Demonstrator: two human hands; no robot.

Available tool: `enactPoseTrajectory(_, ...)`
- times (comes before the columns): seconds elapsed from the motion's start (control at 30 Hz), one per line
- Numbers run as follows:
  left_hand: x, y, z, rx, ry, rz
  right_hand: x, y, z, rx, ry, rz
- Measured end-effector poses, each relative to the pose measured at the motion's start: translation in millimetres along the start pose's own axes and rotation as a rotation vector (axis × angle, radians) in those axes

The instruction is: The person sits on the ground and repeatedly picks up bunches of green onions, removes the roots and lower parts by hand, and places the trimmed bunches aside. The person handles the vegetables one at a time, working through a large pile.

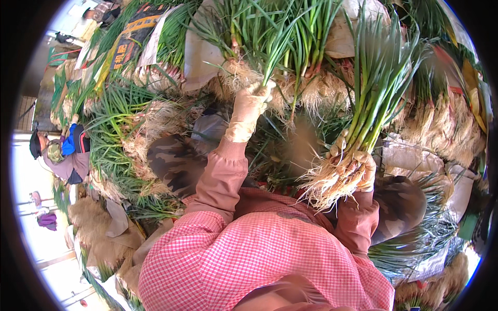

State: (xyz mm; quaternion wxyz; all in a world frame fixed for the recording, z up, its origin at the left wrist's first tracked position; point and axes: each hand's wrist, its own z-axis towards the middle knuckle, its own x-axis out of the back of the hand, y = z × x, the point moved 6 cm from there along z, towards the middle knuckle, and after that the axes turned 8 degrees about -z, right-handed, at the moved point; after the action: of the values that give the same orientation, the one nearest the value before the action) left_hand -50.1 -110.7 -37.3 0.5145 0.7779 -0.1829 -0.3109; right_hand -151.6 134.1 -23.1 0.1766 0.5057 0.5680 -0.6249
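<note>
A pale glove covers my left hand (253, 102), which is raised in front of me and closed around the lower stem of a green onion (271, 72) whose leaves point away from me. Farther right, my right hand (360, 165), gloved too, holds a thick bunch of green onions (365, 112) just above the roots. The bunch's pale roots (330, 182) hang toward my body, and its leaves spread upward in the view. Heaped green onions (237, 39) with tangled roots lie just beyond my left hand.
Piled green onions (116, 128) surround my camouflage-covered knees. A printed sack (136, 35) lies at the upper left, and a pale sack (414, 155) is beside my right knee. Another person (68, 155) is at the far left among more bunches.
</note>
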Motion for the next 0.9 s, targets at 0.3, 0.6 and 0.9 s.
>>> enactPoseTrajectory(0.3,27.4,1.0,-5.4,-0.117,0.168,0.094,15.0,2.2,-1.3,0.03,0.084,-0.131)
enactPoseTrajectory(0.6,13.4,5.2,-18.5,-0.103,-0.1,0.228,32.8,2.3,-2.5,0.029,0.086,0.029)
enactPoseTrajectory(0.9,69.9,13.9,-27.3,-0.158,-0.027,0.873,16.5,8.4,2.6,-0.068,-0.064,-0.025)
